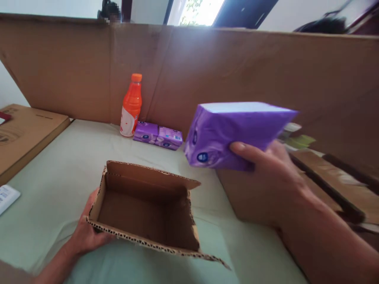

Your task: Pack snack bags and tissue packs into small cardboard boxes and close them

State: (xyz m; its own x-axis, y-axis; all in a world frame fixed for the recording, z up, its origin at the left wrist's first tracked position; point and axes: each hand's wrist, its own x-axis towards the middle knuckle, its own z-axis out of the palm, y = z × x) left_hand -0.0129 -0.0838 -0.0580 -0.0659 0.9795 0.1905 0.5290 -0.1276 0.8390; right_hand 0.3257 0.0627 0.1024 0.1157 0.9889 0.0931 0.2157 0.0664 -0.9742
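Note:
An open cardboard box (148,173) with torn, ragged edges is tilted toward me, and its inside shows bare. My left hand (85,232) grips the box at its left end, the fingers partly hidden beneath it. Up to the right, my right hand (266,165) holds a purple tissue pack (233,130) in the air, thumb pressed along its near side. Two more purple packs (158,135) lie end to end at the back of the table. Beside them stands a bottle of orange drink (132,104) with an orange cap.
A tall cardboard panel (251,67) walls off the back. On the left lie a flat carton (29,130) and a white object (7,197), cut off by the frame. Past the right table edge, a cardboard container (319,177) holds several dark rods.

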